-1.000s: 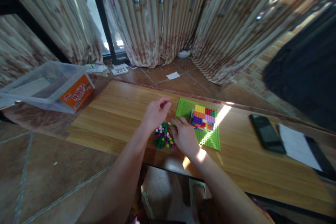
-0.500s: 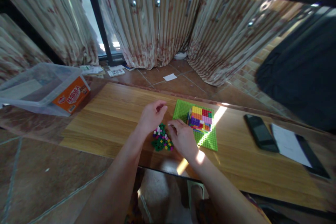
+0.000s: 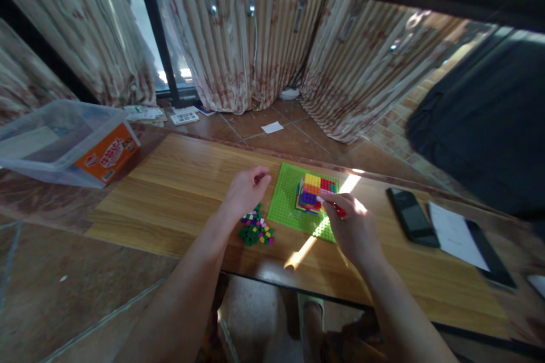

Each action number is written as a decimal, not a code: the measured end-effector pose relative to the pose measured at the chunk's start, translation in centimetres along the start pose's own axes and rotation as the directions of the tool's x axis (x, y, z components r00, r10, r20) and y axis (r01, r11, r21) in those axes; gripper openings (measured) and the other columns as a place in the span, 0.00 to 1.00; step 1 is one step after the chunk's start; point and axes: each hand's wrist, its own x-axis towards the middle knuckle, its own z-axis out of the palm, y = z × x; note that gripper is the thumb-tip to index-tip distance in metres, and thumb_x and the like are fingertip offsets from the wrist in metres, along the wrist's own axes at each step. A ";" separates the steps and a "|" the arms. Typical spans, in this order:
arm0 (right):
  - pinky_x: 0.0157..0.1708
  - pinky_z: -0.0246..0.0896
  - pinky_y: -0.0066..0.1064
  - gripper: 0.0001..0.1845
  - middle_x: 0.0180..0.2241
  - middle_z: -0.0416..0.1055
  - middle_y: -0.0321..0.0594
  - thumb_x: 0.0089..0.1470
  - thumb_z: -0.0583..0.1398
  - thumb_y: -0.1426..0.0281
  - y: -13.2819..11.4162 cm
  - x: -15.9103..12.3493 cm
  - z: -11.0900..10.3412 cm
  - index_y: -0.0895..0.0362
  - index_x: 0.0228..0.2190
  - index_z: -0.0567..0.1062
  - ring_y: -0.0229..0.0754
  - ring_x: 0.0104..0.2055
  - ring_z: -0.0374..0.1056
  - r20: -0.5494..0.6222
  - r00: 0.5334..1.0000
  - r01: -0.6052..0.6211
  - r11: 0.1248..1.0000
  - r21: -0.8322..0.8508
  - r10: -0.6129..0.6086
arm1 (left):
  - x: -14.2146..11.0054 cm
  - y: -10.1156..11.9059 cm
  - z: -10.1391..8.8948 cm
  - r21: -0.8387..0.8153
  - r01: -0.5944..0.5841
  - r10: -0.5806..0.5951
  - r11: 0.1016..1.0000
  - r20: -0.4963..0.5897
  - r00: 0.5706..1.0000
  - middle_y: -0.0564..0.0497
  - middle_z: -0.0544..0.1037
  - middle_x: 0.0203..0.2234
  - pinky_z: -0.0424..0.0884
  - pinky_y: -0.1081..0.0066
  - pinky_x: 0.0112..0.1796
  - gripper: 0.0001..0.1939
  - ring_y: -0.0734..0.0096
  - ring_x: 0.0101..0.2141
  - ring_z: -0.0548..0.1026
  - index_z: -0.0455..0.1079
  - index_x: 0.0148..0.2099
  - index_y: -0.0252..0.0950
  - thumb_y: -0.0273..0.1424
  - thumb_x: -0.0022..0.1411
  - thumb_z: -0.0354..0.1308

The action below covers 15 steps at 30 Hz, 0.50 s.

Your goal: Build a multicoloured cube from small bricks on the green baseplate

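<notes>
A block-shaped build of toy bricks in yellow, orange, purple, red and other colours stands on a green studded baseplate. My right hand is over the build's near right side, fingers pinched. At its fingertips shows a small white toy brick; something red shows beneath the fingers. My left hand hovers left of the baseplate with its fingers curled in; what they hold, if anything, is hidden. Just below that hand lies a pile of small pieces in green, pink, yellow, white and purple.
The wooden tabletop carries a dark phone, a white paper and a dark tablet-like slab at right. To the left is a clear plastic bin with an orange label. Striped curtains hang behind.
My right hand has moved right from the small pieces to the brick build, a white piece at its fingertips. My left hand has hardly moved. The view has shifted slightly.
</notes>
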 end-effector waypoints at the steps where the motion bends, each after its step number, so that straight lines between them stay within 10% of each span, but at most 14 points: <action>1: 0.32 0.66 0.31 0.12 0.34 0.75 0.41 0.57 0.55 0.65 0.3 0.0 0.0 0.54 0.34 0.78 0.40 0.32 0.71 0.003 1.000 -0.002 0.999 -0.044 0.002 | 0.0 0.0 0.1 0.006 -0.003 0.003 1.000 0.005 1.000 0.47 0.80 0.34 0.72 0.70 0.36 0.11 0.68 0.34 0.76 0.73 0.43 0.35 0.32 0.60 0.53; 15: 0.31 0.63 0.30 0.11 0.30 0.75 0.37 0.54 0.55 0.65 0.5 0.2 1.5 0.53 0.27 0.75 0.38 0.28 0.69 -0.035 0.998 -0.056 0.998 -0.023 0.055 | 0.0 0.2 0.5 0.087 -0.023 0.019 0.996 0.039 0.999 0.48 0.80 0.33 0.72 0.70 0.35 0.12 0.68 0.33 0.77 0.73 0.43 0.35 0.33 0.61 0.52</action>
